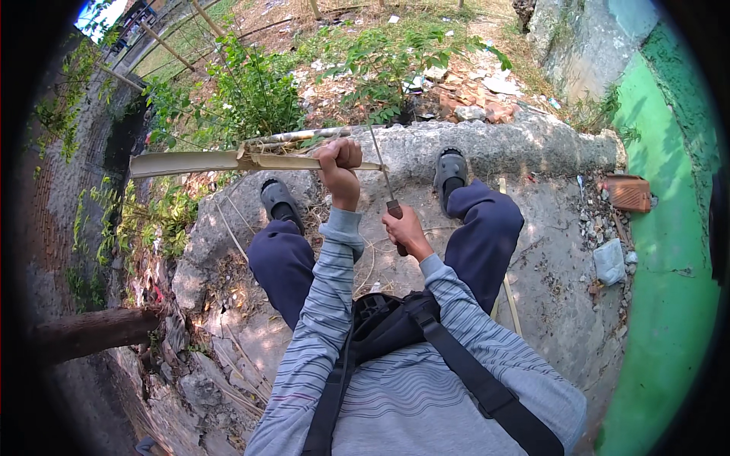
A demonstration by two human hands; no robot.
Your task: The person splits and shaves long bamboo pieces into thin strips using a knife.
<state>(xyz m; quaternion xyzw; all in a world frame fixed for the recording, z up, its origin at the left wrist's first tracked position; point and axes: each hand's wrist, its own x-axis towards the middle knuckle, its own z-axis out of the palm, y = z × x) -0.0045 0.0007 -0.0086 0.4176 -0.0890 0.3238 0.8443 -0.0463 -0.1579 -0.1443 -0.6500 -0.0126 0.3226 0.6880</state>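
Observation:
My left hand point(340, 173) is closed in a fist around a long, pale split bamboo piece point(186, 163). The piece lies nearly level, its broad end far out to the left and its narrow end just right of the fist. In my right hand point(411, 232) is a knife point(393, 208) with a dark brown handle and a thin blade pointing up and away. The blade crosses the bamboo's narrow right end; whether it cuts into the bamboo I cannot tell. Both hands are over the ground between my knees.
Beyond my shoes runs a rough stone ledge point(525, 150), with a leafy shrub point(262, 95) behind it. Rightward are a brownish-orange plastic container point(626, 193), a crumpled clear plastic item point(609, 262) and a green wall point(660, 251). A log point(99, 334) juts in at left. A thin strip point(512, 304) lies by my right leg.

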